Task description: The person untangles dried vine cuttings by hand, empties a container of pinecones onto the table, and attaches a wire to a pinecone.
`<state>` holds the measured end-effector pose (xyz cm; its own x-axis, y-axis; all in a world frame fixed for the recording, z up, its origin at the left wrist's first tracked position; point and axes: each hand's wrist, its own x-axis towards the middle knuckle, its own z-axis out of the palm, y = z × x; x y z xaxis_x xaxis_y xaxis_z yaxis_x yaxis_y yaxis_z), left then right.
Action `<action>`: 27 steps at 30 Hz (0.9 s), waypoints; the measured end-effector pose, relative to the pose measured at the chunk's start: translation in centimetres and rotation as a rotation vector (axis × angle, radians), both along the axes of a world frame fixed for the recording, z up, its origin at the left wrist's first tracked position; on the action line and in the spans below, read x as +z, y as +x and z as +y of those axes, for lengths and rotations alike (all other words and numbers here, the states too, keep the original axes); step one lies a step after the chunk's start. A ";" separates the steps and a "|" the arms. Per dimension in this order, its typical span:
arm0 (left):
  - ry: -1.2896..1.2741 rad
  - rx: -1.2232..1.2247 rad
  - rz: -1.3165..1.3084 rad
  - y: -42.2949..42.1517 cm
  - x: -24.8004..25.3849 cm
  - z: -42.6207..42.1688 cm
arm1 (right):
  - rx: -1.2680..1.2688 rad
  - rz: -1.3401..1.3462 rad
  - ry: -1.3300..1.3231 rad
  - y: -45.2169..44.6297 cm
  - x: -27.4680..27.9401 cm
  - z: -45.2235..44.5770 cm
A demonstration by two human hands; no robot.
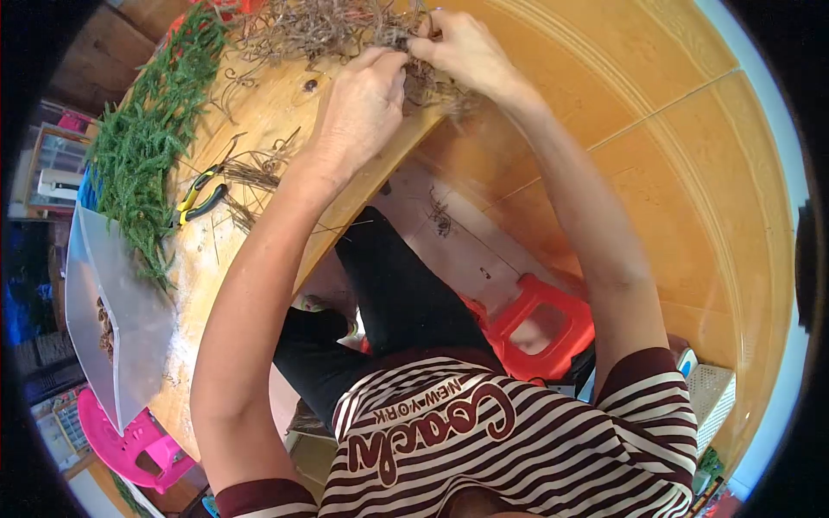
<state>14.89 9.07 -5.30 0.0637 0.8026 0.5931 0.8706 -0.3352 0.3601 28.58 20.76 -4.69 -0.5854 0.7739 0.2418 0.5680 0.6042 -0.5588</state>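
Note:
Dry, curly brown twigs (302, 30) lie in a tangled bundle at the top of the wooden table (268, 95). My left hand (367, 99) is at the bundle's near end, its fingers closed on the twigs. Close beside it, to the right, my right hand (458, 52) pinches part of the same twigs near the table's edge. The fingertips of both hands are partly hidden. Pliers with yellow and black handles (203, 194) rest on the table, left of my left forearm, with loose thin stems (250, 177) next to them.
Green artificial foliage (147, 147) runs along the table's left side. Below it stands a translucent container (112, 302) with small brown pieces inside. A pink chair (129, 440) is at the lower left, a red stool (544, 328) on the floor. An orange-brown panelled surface (639, 173) is at right.

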 end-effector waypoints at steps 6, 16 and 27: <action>0.024 0.134 -0.084 -1.4 -1.0 1.6 | -0.017 0.175 -0.403 0.9 5.5 -3.2; 0.032 0.172 -0.190 -1.6 -1.4 2.7 | 0.083 0.687 -0.760 0.3 0.0 0.4; -0.102 0.098 -0.063 -2.1 -0.4 0.8 | -0.125 0.643 -0.858 1.1 1.7 -0.8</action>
<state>12.74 9.89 -5.75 -0.0530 0.8593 0.5088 0.8722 -0.2083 0.4427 29.69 19.97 -2.98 -0.4474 0.8769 -0.1756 0.0471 -0.1730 -0.9838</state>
